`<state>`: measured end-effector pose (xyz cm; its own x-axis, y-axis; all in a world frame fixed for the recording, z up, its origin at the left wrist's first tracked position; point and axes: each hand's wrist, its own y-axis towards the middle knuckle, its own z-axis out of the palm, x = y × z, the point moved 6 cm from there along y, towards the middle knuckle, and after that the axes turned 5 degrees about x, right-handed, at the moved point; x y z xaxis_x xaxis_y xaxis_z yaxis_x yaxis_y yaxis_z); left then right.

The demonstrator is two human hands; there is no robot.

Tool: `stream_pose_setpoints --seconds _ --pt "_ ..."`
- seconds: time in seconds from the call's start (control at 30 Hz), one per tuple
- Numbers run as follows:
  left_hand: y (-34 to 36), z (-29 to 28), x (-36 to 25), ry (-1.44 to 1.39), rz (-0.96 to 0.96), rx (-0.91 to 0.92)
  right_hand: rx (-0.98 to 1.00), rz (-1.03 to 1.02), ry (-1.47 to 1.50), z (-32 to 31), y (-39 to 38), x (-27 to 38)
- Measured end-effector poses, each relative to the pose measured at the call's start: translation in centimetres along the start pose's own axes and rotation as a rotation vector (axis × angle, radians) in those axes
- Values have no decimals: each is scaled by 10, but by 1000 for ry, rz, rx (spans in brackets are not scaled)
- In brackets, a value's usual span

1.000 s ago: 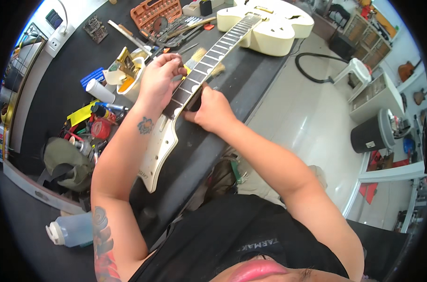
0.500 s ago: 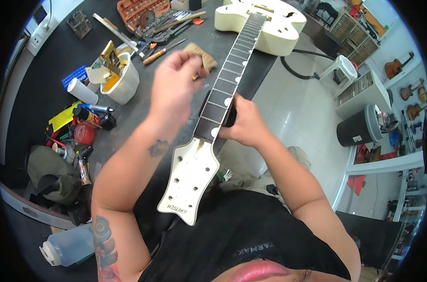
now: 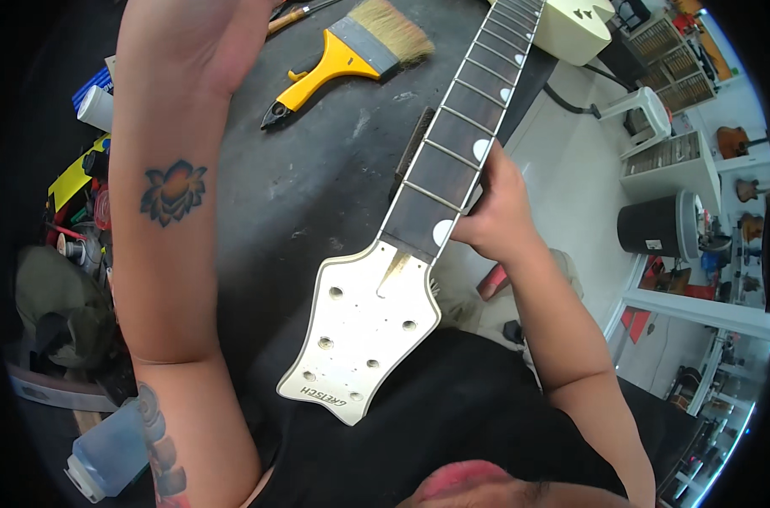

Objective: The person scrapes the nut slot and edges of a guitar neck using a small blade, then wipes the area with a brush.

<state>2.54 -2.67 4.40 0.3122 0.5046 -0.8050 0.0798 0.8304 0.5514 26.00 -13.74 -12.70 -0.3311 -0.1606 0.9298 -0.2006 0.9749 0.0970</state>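
Observation:
A cream electric guitar lies with its headstock toward me. No tuners sit in the headstock's holes. Its dark fretboard has metal frets and white half-round inlays along one edge, and no strings. My right hand is wrapped round the neck from the right side, its fingers partly hidden beneath. My left hand reaches far forward, past the top edge, so its fingers are out of sight. A wide paintbrush with a yellow handle rests on the bench between that arm and the neck.
Under the neck a dark block shows on the black bench. Left of my arm are a white cylinder, an olive cloth item and a clear bottle. A white stool and a black bin stand right.
My left hand has moved forward and left, away from the paintbrush, and its fingers have left the view. My right hand stays on the neck. The whole view has shifted closer to the headstock.

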Motion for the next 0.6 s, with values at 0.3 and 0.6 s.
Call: stream_pose_setpoints --seconds 0.3,0.6 --pt "9 -19 -46 -53 146 295 136 -77 -624 -97 37 96" --pt "8 -35 -86 -53 282 127 484 -535 -1432 89 199 109"
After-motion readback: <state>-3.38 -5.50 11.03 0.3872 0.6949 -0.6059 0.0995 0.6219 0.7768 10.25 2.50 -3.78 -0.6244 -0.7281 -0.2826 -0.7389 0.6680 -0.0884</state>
